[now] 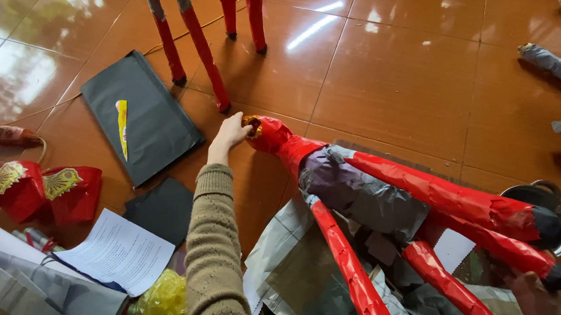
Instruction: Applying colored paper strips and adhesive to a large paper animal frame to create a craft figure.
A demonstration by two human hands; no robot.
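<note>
A paper-covered animal figure (391,202) lies on its side on the glossy brown tiled floor (407,74), its body wrapped in dull grey-purple paper and its neck and long tubular legs in shiny, crinkled red paper with dark hoof ends. The left hand (228,133), reaching out of a knitted olive sleeve (211,249), rests against the neck stump end of the figure, fingers curled together and pinching at a small gold trim (251,123) there. The right hand (535,294) shows only partly at the bottom edge, beside the figure's lower legs; whether its fingers grip cannot be told.

Left of the figure lies a flat black paper sheet (147,118) with a narrow yellow strip (122,126) on it, and farther left two red foil pieces (43,189) with gold lace-like ornament. Above the figure stand the thin red legs of another figure (202,47). Under and below the figure spread crumpled grey paper sheets (288,257), a white printed sheet (121,250) and a yellow plastic bag (159,307). A round metal bowl (551,199) sits just behind the hooves.
</note>
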